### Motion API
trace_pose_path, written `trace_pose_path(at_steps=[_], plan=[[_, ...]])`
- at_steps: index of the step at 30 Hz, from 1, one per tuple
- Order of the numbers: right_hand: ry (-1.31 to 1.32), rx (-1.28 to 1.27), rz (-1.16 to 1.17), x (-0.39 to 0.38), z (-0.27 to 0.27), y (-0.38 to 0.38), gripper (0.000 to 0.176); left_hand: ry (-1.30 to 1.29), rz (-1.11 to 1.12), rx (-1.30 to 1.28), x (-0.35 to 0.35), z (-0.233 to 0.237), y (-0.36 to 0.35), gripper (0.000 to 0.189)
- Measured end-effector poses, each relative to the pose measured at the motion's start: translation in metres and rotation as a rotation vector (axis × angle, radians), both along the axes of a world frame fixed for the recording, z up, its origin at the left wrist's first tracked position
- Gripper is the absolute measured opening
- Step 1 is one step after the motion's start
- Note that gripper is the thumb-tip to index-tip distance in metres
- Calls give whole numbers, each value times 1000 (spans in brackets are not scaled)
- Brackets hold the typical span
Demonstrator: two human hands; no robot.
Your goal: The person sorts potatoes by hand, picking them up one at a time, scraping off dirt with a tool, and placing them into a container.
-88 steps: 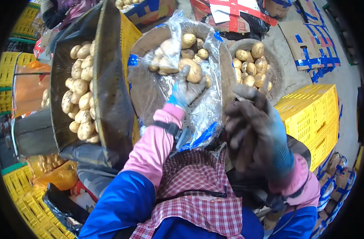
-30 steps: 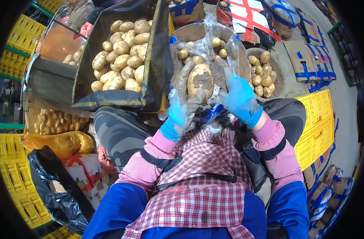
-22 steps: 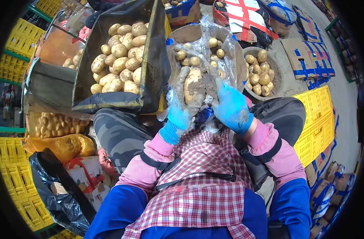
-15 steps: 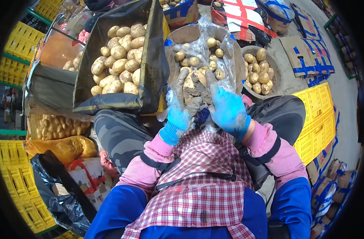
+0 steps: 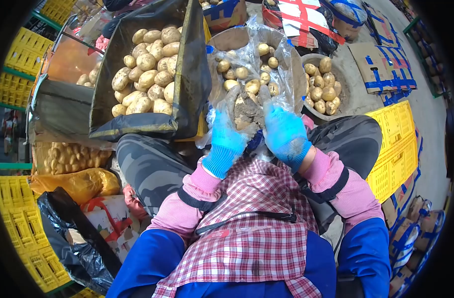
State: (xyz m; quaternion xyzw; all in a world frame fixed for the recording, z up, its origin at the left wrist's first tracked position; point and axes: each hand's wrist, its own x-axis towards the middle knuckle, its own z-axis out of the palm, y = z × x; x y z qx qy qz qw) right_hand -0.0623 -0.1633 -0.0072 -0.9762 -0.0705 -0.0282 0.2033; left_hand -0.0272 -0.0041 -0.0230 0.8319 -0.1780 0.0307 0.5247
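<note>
A large potato (image 5: 246, 110) caked with dark soil is held between my two blue-gloved hands. My left hand (image 5: 229, 126) grips its left side, the glove's fingers grey with dirt. From the right, my right hand (image 5: 284, 130) closes on it with the thumb side against the soil. Both hands are just above the near edge of a plastic-lined cardboard container (image 5: 222, 42), which holds several small potatoes (image 5: 242, 73). Part of the potato's underside is hidden by the gloves.
To the left, a dark lined crate (image 5: 100, 116) holds a heap of potatoes (image 5: 147, 79). On the right stands a grey basin (image 5: 342, 74) of smaller potatoes. A yellow plastic crate (image 5: 396, 154) lies beside my right knee. Taped flattened cardboard (image 5: 376, 67) is farther right.
The potato has turned in my hands, so more of its soil-covered side faces up. My left hand has shifted slightly to the right.
</note>
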Motion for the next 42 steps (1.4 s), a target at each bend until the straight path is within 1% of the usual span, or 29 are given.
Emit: trace_pose_path(at_steps=[1, 4, 6, 7, 8, 9, 10, 11, 12, 13, 14, 15, 17, 18, 19, 20, 21, 23, 24, 25, 27, 29, 32, 34, 36, 38, 39, 41, 42], plan=[[-29, -100, 39, -1, -2, 1, 68, 1, 2, -2, -1, 1, 0, 93], [-13, -124, 40, -2, -2, 4, 67, 75, 11, 46, -3, 2, 3, 92], [16, -66, 93, -3, 1, 4, 68, 156, -19, -152, -5, -1, 1, 91], [45, -10, 145, -5, 2, 3, 70, 157, -21, -151, -7, -2, -1, 91], [47, -10, 145, -7, 1, 6, 70, 301, -82, -513, -9, -4, -5, 92], [64, 26, 127, -10, -2, 12, 62, 442, -143, -876, -10, -5, -7, 93], [79, 62, 111, -10, -1, 16, 55, 440, -143, -876, -8, -2, -7, 93], [81, 65, 112, -9, 2, 14, 55, 408, -68, -603, -4, 4, -7, 94], [73, 162, 98, -7, 9, 10, 62, 374, 2, -326, -2, 7, -5, 95], [62, 255, 85, -3, 13, 6, 69, 374, 2, -325, 1, 5, -3, 95], [-53, 359, 46, 2, 8, 2, 77, 195, -12, -269, 4, -1, -2, 96], [61, 254, -39, 11, 12, -5, 73, 18, -25, -214, 6, -8, 0, 96], [79, 105, -41, 19, 7, -14, 74, 61, 12, -291, 6, -7, 1, 92], [78, 104, -45, 15, 5, -9, 74, -43, 23, 26, 8, -4, 5, 93], [21, 81, -11, 7, 2, 1, 60, -145, 34, 344, 9, 1, 7, 94], [-34, 59, 25, 0, 0, 9, 46, -224, 34, 310, 12, -4, 8, 89], [-33, 59, 24, -4, -1, 11, 46, -223, 33, 310, 12, -7, 10, 89], [101, -21, 105, -7, -1, 14, 54, -152, 72, 291, 12, -6, 14, 85], [86, -34, 133, -4, 0, 9, 63, -152, 72, 294, 12, -4, 16, 85], [86, -33, 135, 0, 2, 3, 63, -196, 48, 297, 13, 0, 18, 84], [9, 66, 7, 12, 6, -11, 73, -243, 19, 297, 13, 4, 19, 83], [70, 27, -70, 27, 1, -31, 57, -333, -11, 270, 14, 8, 18, 81], [-84, 39, -49, 22, 14, -33, 58, -420, -28, 266, 15, 14, 17, 80], [561, 1373, 0, 12, 47, -24, 59, -505, -45, 320, 18, 17, 21, 80], [550, 1416, 22, 8, 50, -15, 60, -590, -71, 372, 17, 17, 19, 81], [507, 1473, 53, 9, 49, -17, 59, -592, -183, -21, 15, 14, 11, 85], [503, 1472, 57, 8, 46, -21, 59, -598, -183, -20, 14, 15, 10, 85], [542, 1577, 85, 8, 41, -28, 59, -254, -181, -294, 12, 22, 9, 90], [491, 1577, 67, 9, 39, -25, 60, 64, -312, -535, 13, 24, 8, 94]])
